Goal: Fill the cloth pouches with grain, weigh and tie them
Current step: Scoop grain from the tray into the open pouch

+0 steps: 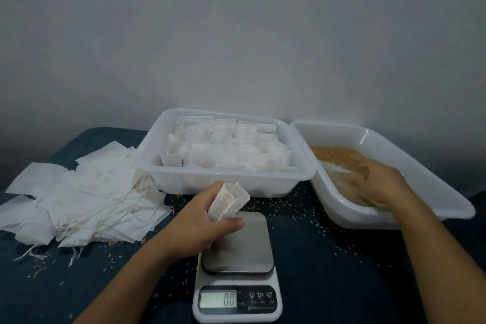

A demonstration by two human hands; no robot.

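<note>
While the left hand (196, 221) grips 1 cloth pouch (228, 201) above the scale, thumb and fingers curled round it, mouth of the pouch open and facing up-right, the right hand (382, 179) is down in the right tub, palm down on the grain; its fingers look bent into the grain, but blur means I cannot tell if it holds any. 2 hands, 2 white plastic tubs, 1 scale in view.

Grain tub (431, 173): tilted, near edge lower, brown grain (339, 156) heaped toward its far left part. It touches or sits just beside the pouch tub (226, 184), which is packed with standing filled pouches (226, 147), too many and too overlapped to count.

Digital scale (238, 268) sits at centre front, steel platter bare, display (217, 299) reads 0.0. The held pouch hangs over the platter's far left corner, not resting on it.

1 loose pile of flat empty pouches (84, 192) with strings lies left of the pouch tub; count unclear. Stray grains (289, 208) are scattered across the dark blue tabletop (342, 271) around the scale and pile.
</note>
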